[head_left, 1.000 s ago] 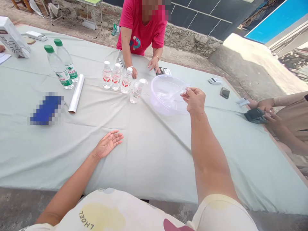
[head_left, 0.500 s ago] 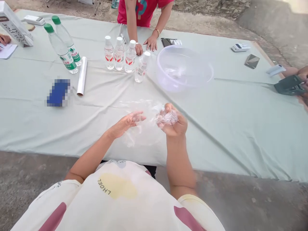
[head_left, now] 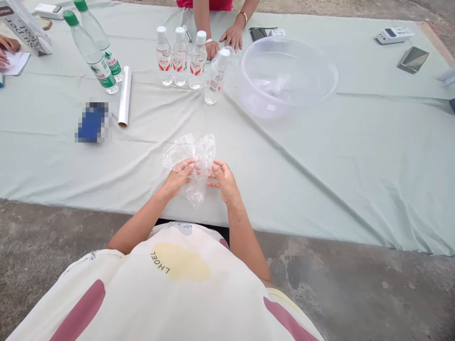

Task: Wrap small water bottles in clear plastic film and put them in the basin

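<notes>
A crumpled piece of clear plastic film is bunched up over the near edge of the table, between my two hands. My left hand has its thumb and fingers closed on the film's left side, and the fingers show through it. On the other side is my right hand, its fingers spread apart and the tips at the film's right edge. Whether those tips press on the film is hard to tell. Loose folds of it stick up above both hands.
A clear plastic basin holds some crumpled film. Small water bottles stand beside it. To the left are green-capped bottles, a roll of plastic wrap and a blurred blue object. Across the table rest another person's hands.
My right hand has moved left toward my left hand and its fingers have opened from around the balled film. The film is now gathered between both hands. The camera view has tilted down.
</notes>
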The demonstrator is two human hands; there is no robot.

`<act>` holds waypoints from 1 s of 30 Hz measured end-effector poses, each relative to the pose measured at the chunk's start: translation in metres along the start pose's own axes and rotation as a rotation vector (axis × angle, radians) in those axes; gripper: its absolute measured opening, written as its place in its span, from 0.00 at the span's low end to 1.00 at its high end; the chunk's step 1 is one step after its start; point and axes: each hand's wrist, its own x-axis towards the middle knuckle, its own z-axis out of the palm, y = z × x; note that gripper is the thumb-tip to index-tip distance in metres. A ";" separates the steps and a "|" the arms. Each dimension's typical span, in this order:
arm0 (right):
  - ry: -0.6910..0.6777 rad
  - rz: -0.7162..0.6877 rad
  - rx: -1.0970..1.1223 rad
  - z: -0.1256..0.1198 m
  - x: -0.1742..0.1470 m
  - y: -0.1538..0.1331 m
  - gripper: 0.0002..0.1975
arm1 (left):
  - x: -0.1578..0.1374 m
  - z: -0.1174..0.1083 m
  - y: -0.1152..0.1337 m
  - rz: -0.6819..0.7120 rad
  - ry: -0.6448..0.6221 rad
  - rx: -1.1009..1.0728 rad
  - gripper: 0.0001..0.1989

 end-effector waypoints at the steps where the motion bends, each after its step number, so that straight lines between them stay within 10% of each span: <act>1: -0.013 0.001 -0.039 0.004 -0.001 0.001 0.29 | 0.001 -0.001 -0.001 -0.006 -0.018 0.008 0.17; 7: 0.159 -0.019 -0.107 -0.020 0.011 0.001 0.10 | 0.012 -0.031 0.008 -0.071 0.065 -0.050 0.15; 12: 0.214 0.002 -0.172 -0.061 0.014 0.006 0.17 | 0.021 -0.067 0.023 -0.013 0.343 -0.027 0.12; 16: 0.356 -0.103 -0.372 -0.073 0.003 0.005 0.23 | 0.012 -0.063 0.018 0.249 0.545 0.386 0.07; 19: 0.538 -0.373 -0.546 -0.065 -0.006 -0.001 0.16 | 0.003 -0.036 0.004 0.512 0.383 0.869 0.07; 23: 0.248 -0.654 -0.842 -0.040 -0.003 -0.010 0.15 | 0.004 0.002 -0.009 0.680 -0.019 1.316 0.12; 30: -0.160 -0.301 -1.416 -0.061 0.000 -0.001 0.40 | 0.016 -0.013 0.005 0.306 -0.228 1.688 0.41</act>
